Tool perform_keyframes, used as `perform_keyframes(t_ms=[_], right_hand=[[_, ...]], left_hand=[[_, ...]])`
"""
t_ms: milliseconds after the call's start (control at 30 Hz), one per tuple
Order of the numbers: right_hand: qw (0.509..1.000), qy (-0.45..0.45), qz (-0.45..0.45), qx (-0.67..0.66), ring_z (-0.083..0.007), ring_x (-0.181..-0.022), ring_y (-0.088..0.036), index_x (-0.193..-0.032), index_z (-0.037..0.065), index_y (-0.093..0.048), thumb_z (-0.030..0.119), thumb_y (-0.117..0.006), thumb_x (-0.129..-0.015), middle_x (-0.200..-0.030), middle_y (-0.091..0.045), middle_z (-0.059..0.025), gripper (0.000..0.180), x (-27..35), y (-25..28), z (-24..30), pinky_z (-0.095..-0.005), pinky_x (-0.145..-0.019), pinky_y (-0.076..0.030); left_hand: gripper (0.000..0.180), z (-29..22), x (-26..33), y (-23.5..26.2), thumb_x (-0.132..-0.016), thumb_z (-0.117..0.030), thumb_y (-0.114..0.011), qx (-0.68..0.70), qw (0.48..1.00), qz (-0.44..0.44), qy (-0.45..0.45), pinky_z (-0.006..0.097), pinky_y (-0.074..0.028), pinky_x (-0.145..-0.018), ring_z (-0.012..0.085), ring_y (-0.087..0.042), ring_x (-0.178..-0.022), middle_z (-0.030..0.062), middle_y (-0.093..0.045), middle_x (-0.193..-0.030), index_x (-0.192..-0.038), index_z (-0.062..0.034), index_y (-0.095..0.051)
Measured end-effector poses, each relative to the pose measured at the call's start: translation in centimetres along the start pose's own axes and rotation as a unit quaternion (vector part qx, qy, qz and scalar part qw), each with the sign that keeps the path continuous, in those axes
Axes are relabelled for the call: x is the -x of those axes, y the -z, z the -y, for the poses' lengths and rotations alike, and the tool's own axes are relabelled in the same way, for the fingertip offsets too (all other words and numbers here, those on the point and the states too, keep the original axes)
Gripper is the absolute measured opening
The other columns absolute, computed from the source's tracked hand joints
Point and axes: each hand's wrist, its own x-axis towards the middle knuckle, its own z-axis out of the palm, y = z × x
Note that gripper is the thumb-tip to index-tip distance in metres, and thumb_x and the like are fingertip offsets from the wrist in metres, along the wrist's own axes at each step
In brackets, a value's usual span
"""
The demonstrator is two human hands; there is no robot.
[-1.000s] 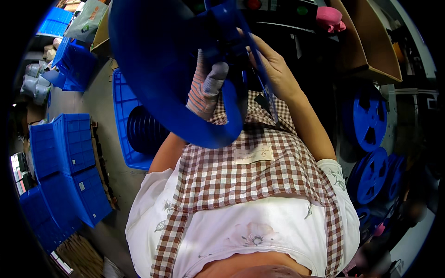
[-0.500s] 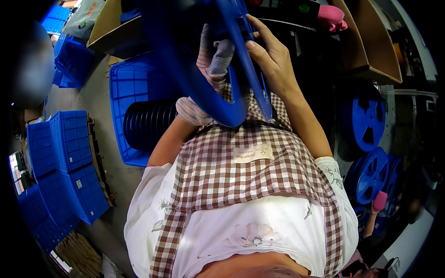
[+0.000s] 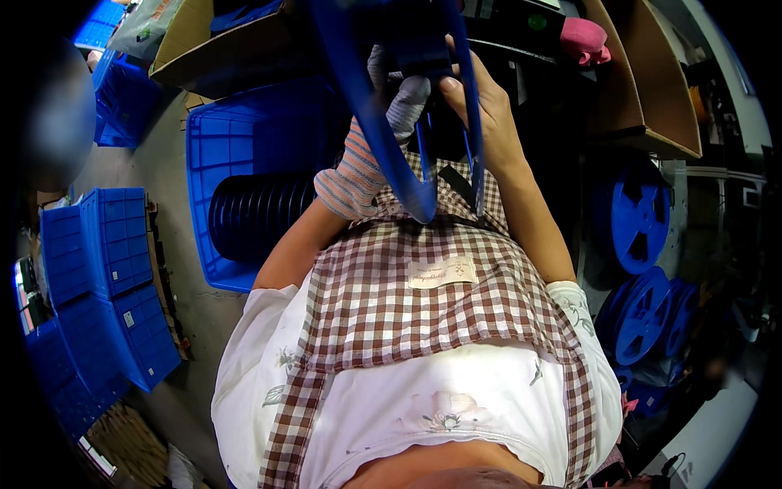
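Note:
A large blue plastic reel (image 3: pixel 417 194) with two rims is held up in front of my apron, its upper part cut off by the top edge of the view. My left hand (image 3: pixel 358 167), in a grey and orange striped knit glove, reaches through between spokes or behind the left rim, with fingers closed near the hub. My bare right hand (image 3: pixel 491 122) grips the right rim, thumb on the near side and fingers partly hidden behind it.
A blue crate (image 3: pixel 195 171) on my left holds a row of black discs (image 3: pixel 252 216). Cardboard boxes (image 3: pixel 228 61) (image 3: pixel 668 106) stand at far left and right. Blue reels (image 3: pixel 643 314) are stacked on the right; blue crates (image 3: pixel 122 253) stand at left. A pink object (image 3: pixel 584 41) lies far right.
The reel has turned, so its two rims show more edge-on and narrower. My left hand has shifted slightly right with it; my right hand stays on the right rim.

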Motion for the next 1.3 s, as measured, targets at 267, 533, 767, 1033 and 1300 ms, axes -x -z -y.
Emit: perform_keyframes(t_ms=[267, 533, 767, 1033, 1300], right_hand=[[1.0, 0.013, -0.003, -0.008, -0.0159, -0.07, -0.062, -0.138, 0.003, -0.042, 0.042, -0.059, -0.086, -0.086, -0.06, -0.0105, 0.067, 0.0, -0.1, 0.1, -0.0282, -0.064, -0.051], [0.997, 0.015, 0.01, -0.069, -0.012, -0.075, -0.059, -0.139, 0.006, -0.042, 0.038, -0.057, -0.088, -0.088, -0.058, -0.0056, 0.062, 0.1, -0.1, -0.7, -0.0256, -0.07, -0.048], [0.998, -0.002, 0.026, -0.054, -0.0121, -0.075, -0.059, -0.14, 0.004, -0.041, 0.033, -0.055, -0.088, -0.086, -0.058, -0.005, 0.061, 0.4, 0.0, 0.1, -0.0269, -0.07, -0.049], [0.998, 0.014, 0.062, 0.023, -0.0306, -0.109, -0.06, -0.144, 0.007, -0.035, 0.043, -0.063, -0.083, -0.117, -0.06, -0.0202, 0.076, 0.0, 2.2, 1.8, -0.0373, -0.094, -0.046], [0.968, 0.021, 0.147, 0.202, -0.0401, -0.114, -0.056, -0.145, 0.024, -0.035, 0.047, -0.064, -0.078, -0.123, -0.057, -0.0238, 0.076, -4.7, 9.2, 5.6, -0.0417, -0.098, -0.042]], left_hand=[[0.029, -1.5, 0.1, -2.6, -0.093, -0.018, -0.06, -0.357, 0.932, -0.006, -0.056, 0.023, -0.054, -0.084, 0.0127, -0.06, -0.098, 0.0061, -0.059, -0.111, -0.118, -0.0059, -0.051], [0.064, -2.9, 1.0, -6.0, -0.091, -0.026, -0.063, -0.176, 0.973, 0.044, -0.141, 0.03, -0.048, -0.095, 0.0143, -0.057, -0.106, 0.0063, -0.059, -0.11, -0.144, -0.0152, -0.028], [0.084, -3.1, 0.2, -5.9, -0.086, -0.036, -0.068, -0.252, 0.95, 0.054, -0.176, 0.031, -0.047, -0.093, 0.0136, -0.055, -0.099, 0.0055, -0.058, -0.108, -0.151, -0.0208, -0.016], [0.069, -4.8, 2.6, -5.1, -0.084, -0.04, -0.069, -0.178, 0.98, 0.083, -0.041, 0.024, -0.051, -0.082, 0.0134, -0.061, -0.093, 0.0083, -0.06, -0.109, -0.136, -0.0064, -0.037], [0.054, -5.5, -3.5, 0.2, -0.088, -0.034, -0.063, -0.191, 0.974, 0.1, 0.064, 0.03, -0.045, -0.093, 0.0171, -0.057, -0.103, 0.0086, -0.06, -0.112, -0.13, -0.006, -0.045]])
